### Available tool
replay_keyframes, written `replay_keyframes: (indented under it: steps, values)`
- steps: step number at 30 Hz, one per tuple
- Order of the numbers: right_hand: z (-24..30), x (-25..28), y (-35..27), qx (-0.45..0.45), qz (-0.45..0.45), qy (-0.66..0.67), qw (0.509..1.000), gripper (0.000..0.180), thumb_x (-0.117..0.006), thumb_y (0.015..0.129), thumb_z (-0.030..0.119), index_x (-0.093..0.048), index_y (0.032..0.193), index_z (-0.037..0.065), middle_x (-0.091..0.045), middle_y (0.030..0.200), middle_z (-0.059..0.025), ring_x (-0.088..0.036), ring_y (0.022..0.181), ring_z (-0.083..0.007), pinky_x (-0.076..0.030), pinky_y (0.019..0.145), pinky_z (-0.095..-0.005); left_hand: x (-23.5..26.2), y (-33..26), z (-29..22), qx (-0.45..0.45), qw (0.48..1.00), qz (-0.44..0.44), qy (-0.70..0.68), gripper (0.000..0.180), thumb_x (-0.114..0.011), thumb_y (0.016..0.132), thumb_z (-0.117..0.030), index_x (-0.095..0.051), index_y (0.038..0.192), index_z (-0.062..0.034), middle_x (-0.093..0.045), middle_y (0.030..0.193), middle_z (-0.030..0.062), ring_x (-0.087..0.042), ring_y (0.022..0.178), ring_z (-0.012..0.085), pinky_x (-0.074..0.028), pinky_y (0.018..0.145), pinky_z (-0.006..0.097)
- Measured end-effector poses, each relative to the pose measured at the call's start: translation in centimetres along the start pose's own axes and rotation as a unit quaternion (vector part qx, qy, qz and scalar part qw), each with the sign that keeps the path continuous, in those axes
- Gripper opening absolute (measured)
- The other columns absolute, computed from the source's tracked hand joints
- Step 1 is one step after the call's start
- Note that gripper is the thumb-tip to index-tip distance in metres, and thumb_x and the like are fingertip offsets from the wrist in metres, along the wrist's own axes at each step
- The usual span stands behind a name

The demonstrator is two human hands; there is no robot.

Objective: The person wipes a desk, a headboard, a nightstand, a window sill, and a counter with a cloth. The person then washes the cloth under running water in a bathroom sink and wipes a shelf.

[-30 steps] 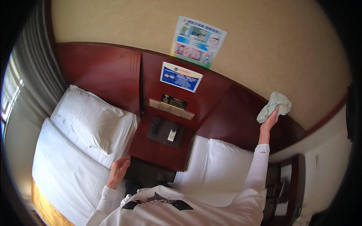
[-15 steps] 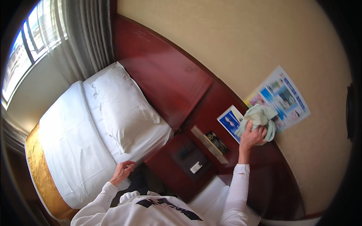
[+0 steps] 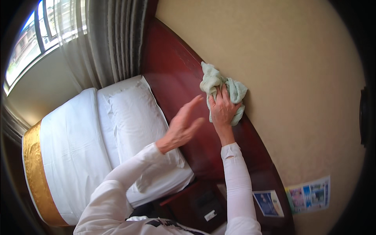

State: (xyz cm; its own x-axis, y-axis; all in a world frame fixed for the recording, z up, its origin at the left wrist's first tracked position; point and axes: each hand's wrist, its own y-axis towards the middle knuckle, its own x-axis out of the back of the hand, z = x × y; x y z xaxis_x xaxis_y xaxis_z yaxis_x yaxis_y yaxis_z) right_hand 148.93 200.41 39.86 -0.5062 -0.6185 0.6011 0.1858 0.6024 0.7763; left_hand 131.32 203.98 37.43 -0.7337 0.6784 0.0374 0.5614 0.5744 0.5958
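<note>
A pale green cloth (image 3: 236,91) lies bunched against the top edge of the dark red wooden headboard (image 3: 196,150). My right hand (image 3: 224,110) presses on it, fingers stretched over its folds. To the left, my left hand (image 3: 181,127) hovers in front of the headboard, beside the white pillow (image 3: 135,115). Its fingers are apart and it holds nothing.
The bed (image 3: 74,145) with white covers and a gold runner (image 3: 37,168) stands at the left. Below are a dark red nightstand (image 3: 192,203), a blue card (image 3: 268,203) and a colourful poster (image 3: 313,194) on the beige wall (image 3: 305,98). Grey curtains (image 3: 117,39) hang by the window.
My right hand has carried the cloth leftward and up along the headboard, away from the poster. My left hand has risen from beside the bed and opened. The view has shifted too.
</note>
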Motion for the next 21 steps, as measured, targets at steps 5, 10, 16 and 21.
replay_keyframes:
  steps: [5, 10, 16, 21]
  values:
    - [2.0, 1.6, 2.7, 0.009, 0.060, 0.400, 0.915, 0.026, -0.061, 0.084, 0.017, -0.063, 0.108, 0.006, -0.057, 0.125, -0.0144, -0.054, 0.113, -0.0311, -0.037, 0.098, -0.0465, -1.8, 9.5, 8.4, -0.117, 0.956, -0.023, 0.268, 0.049, -0.047, 0.093, -0.030, -0.042, 0.137, -0.0079, -0.026, 0.150, 0.0167, -0.025, 0.133, 0.0392, -0.018, 0.105, 0.057]
    - [-4.4, 7.2, -5.9, -0.003, -0.004, -0.057, 0.998, 0.044, -0.042, 0.099, 0.027, -0.043, 0.134, 0.000, -0.039, 0.141, -0.0228, -0.037, 0.129, -0.0415, -0.028, 0.106, -0.0533, -4.1, 12.9, 9.0, -0.110, 0.938, -0.082, 0.319, 0.057, -0.059, 0.078, -0.038, -0.052, 0.132, -0.0220, -0.025, 0.151, 0.0146, -0.027, 0.120, 0.0539, -0.022, 0.099, 0.065]
    - [-7.7, 3.9, -11.5, -0.044, 0.031, -0.346, 0.937, 0.067, -0.030, 0.097, 0.053, -0.036, 0.139, 0.002, -0.041, 0.139, -0.0239, -0.038, 0.128, -0.0464, -0.032, 0.100, -0.0582, 7.3, 24.3, 20.3, -0.137, 0.915, -0.179, 0.335, 0.052, -0.056, 0.075, -0.035, -0.059, 0.124, -0.0160, -0.034, 0.145, 0.0185, -0.035, 0.124, 0.0471, -0.024, 0.104, 0.058]
    - [-8.2, 1.7, -8.8, 0.049, -0.030, -0.344, 0.937, 0.062, -0.032, 0.098, 0.045, -0.040, 0.135, -0.003, -0.046, 0.132, -0.0283, -0.045, 0.122, -0.0452, -0.037, 0.097, -0.0546, 26.9, 43.1, 33.3, -0.076, 0.858, -0.262, 0.435, 0.039, -0.053, 0.082, -0.022, -0.056, 0.118, -0.0072, -0.051, 0.125, 0.0170, -0.048, 0.112, 0.0424, -0.037, 0.094, 0.053]
